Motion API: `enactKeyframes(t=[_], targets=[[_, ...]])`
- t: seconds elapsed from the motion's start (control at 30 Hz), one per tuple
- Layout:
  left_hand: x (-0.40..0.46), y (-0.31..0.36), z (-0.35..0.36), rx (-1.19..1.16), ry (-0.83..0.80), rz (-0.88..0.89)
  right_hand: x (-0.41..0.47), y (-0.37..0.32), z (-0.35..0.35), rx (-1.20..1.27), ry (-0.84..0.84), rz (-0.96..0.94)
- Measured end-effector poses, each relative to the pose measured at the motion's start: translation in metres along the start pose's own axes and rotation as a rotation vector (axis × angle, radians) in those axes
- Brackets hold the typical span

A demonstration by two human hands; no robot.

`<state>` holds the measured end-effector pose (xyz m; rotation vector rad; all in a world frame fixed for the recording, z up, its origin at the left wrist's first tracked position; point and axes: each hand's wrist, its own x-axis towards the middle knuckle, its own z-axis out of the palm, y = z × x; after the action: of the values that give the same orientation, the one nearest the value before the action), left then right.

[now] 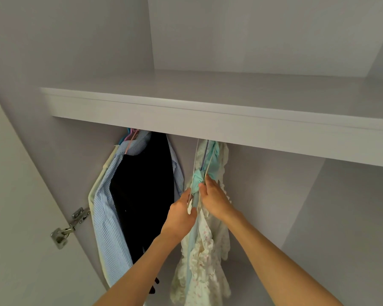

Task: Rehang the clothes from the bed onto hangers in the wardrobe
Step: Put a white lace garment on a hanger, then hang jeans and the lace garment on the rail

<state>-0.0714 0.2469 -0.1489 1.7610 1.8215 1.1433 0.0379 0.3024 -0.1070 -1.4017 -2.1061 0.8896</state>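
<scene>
A cream floral frilled garment with pale teal fabric hangs on thin hangers under the wardrobe shelf. My left hand pinches a white hanger wire and the cloth at its left side. My right hand grips the hanger and the bunched teal cloth from the right. The two hands nearly touch around the garment's shoulder. The rail is hidden behind the shelf's front edge.
To the left hang a blue striped shirt, a black garment and a cream one on coloured hangers. The white shelf spans the top. A metal door hinge sits at lower left. The wardrobe's right half shows only bare wall.
</scene>
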Motion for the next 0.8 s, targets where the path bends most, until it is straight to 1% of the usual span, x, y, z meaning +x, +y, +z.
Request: enactKeyframes(t=[0.07, 0.1, 0.17, 0.23, 0.3, 0.37, 0.43, 0.5, 0.63, 0.7, 0.77, 0.8], targets=[[-0.002, -0.004, -0.005, 0.018, -0.065, 0.013, -0.003, 0.002, -0.002, 0.063, -0.049, 0.043], [-0.003, -0.005, -0.009, 0.050, -0.099, 0.021, -0.005, 0.003, -0.005, 0.053, -0.061, 0.052], [-0.007, -0.011, -0.016, 0.114, -0.128, 0.072, -0.013, 0.003, -0.012, -0.025, -0.015, 0.038], [-0.011, -0.013, -0.026, 0.174, -0.089, 0.153, -0.024, 0.001, -0.017, -0.144, 0.069, -0.019], [-0.016, -0.014, -0.037, 0.261, -0.033, 0.254, -0.035, -0.003, -0.018, -0.305, 0.130, -0.115], [-0.024, -0.020, -0.049, 0.365, 0.001, 0.296, -0.042, -0.007, -0.015, -0.445, 0.145, -0.205], [-0.033, -0.028, -0.064, 0.487, 0.028, 0.312, -0.044, -0.013, -0.009, -0.520, 0.114, -0.269], [-0.046, -0.032, -0.081, 0.568, 0.041, 0.260, -0.046, -0.021, 0.000, -0.567, 0.061, -0.327], [-0.098, -0.040, -0.108, 0.653, 0.125, 0.098, -0.059, -0.034, 0.027, -0.593, -0.046, -0.522], [-0.136, -0.047, -0.117, 0.660, 0.146, -0.029, -0.067, -0.039, 0.049, -0.641, -0.137, -0.594], [-0.179, -0.056, -0.127, 0.701, 0.156, -0.152, -0.079, -0.047, 0.075, -0.667, -0.224, -0.596], [-0.200, -0.060, -0.132, 0.723, 0.161, -0.213, -0.087, -0.051, 0.089, -0.667, -0.248, -0.628]])
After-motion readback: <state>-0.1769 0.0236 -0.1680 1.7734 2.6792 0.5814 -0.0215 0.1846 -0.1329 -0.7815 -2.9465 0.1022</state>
